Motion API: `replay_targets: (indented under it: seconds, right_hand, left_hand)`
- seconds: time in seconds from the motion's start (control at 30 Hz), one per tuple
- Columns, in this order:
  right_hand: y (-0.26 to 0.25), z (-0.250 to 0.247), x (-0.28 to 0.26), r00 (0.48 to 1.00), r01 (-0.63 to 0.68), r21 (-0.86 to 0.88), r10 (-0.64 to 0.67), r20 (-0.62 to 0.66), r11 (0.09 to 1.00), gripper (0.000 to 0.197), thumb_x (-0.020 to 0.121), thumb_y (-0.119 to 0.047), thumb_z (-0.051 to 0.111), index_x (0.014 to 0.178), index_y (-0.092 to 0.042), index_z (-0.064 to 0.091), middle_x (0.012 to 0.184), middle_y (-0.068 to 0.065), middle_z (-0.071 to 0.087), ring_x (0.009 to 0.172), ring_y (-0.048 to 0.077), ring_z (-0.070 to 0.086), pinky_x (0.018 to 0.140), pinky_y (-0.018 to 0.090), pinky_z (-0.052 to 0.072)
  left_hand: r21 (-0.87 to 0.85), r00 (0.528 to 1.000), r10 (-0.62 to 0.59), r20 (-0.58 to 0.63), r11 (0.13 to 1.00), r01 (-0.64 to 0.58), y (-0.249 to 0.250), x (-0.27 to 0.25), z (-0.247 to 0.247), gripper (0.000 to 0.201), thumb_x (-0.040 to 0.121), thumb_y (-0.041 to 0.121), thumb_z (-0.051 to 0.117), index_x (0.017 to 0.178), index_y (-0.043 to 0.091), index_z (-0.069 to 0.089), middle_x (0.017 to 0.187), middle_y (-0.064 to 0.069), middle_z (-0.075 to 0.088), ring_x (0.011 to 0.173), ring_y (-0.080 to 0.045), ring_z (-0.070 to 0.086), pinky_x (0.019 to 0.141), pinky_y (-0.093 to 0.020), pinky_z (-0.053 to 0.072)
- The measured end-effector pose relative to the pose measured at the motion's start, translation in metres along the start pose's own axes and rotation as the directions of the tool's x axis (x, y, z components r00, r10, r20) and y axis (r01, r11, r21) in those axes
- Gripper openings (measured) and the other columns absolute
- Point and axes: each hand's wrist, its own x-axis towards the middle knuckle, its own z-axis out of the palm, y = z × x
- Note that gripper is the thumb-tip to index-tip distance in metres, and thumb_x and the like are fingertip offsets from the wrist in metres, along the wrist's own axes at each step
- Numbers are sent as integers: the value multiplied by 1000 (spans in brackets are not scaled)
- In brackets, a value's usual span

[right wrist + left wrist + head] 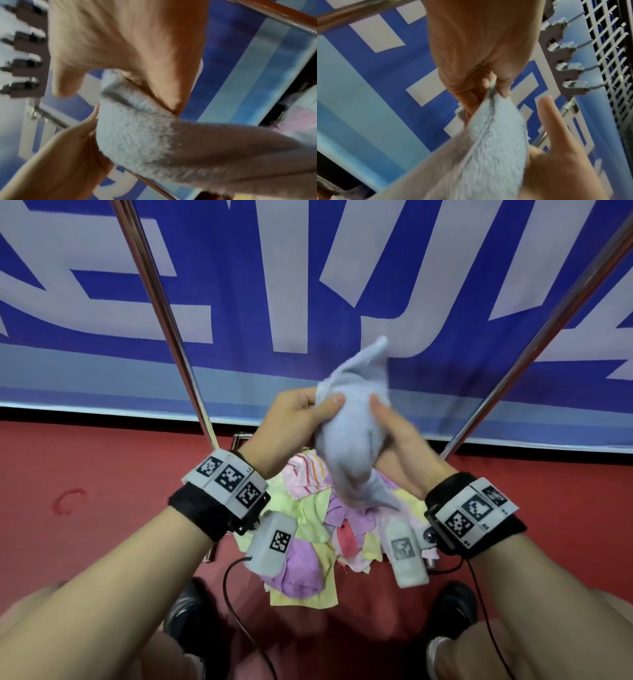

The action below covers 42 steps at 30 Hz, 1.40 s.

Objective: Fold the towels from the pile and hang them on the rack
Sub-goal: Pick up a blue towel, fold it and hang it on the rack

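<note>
A pale blue fluffy towel (pixel 346 436) is held up, bunched, with one corner pointing up and one tail hanging down. Under it, on the red floor, lies the pile (pixel 308 529) of yellow, pink and purple towels. The rack's two shiny bars (pixel 161 302) rise at left and right.

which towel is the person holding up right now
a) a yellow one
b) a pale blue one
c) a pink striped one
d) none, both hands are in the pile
b: both the left hand and the right hand grip a bunched pale blue towel lifted above the pile of yellow, pink and purple towels on the floor.
</note>
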Motion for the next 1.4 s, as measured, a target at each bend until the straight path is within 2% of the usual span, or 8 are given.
replay_targets:
  seconds: [0.2,0.4,0.57,0.8,0.97,1.13,1.27,1.4]
  right_hand:
    - [20,5,8,983,78,-318,-126,-136,945,51,74,-44,79,108,-6,74,108,12,78,108,31,73,100,61,53]
    - [11,4,11,926,173,-341,-271,-263,924,33,84,-42,75,101,-14,75,104,7,78,104,27,74,95,57,57]
    - [-20,-19,15,895,190,-469,-349,-278,863,27,94,-42,67,101,-16,73,100,8,77,99,26,75,87,55,61]
    - [-10,-14,-1,994,111,-215,-107,32,970,29,96,-21,68,119,-3,66,106,11,75,97,23,71,83,37,57]
    - [-4,-6,1,943,223,-401,-300,-141,889,15,91,-19,78,102,-9,76,94,9,79,86,20,75,77,36,58]
    - [-1,7,-5,896,300,-495,-420,-148,815,43,93,-29,76,73,7,64,59,-2,53,56,9,46,54,25,43]
    - [-2,10,-9,895,281,-533,-418,-153,798,53,93,-32,76,57,-2,51,53,-4,42,55,10,38,54,26,36]
    - [-5,4,-5,876,283,-462,-423,-233,841,48,96,-33,72,84,12,61,69,24,56,66,21,53,59,49,52]
  left_hand:
    - [98,971,-20,-239,994,45,-11,6,-16,33,96,30,67,75,5,59,68,-7,60,60,-18,60,56,-30,53]
    - [100,984,-164,69,983,157,-43,-12,10,49,75,37,85,110,7,70,106,-6,76,101,-22,73,94,-40,57]
    - [107,999,27,-44,994,-22,-29,-5,10,33,87,29,75,92,-3,69,87,-18,73,80,-19,65,80,-48,55]
    - [-208,982,-121,143,967,149,-9,3,3,39,103,28,50,120,-5,62,109,-23,69,95,-29,65,83,-39,51]
    - [33,937,-1,-349,999,13,-23,6,0,33,85,35,78,86,16,51,66,1,56,60,-16,55,66,-38,50]
    - [414,972,112,-208,910,-17,-44,-8,15,40,77,58,76,81,20,64,86,6,70,79,-6,65,74,-23,50]
    - [300,970,95,-222,954,-25,-45,-5,16,24,81,35,82,83,12,74,78,6,74,74,-7,70,71,-25,55]
    - [58,956,34,-293,998,-18,-37,0,9,17,87,18,77,81,3,71,73,0,68,68,-9,62,71,-30,56]
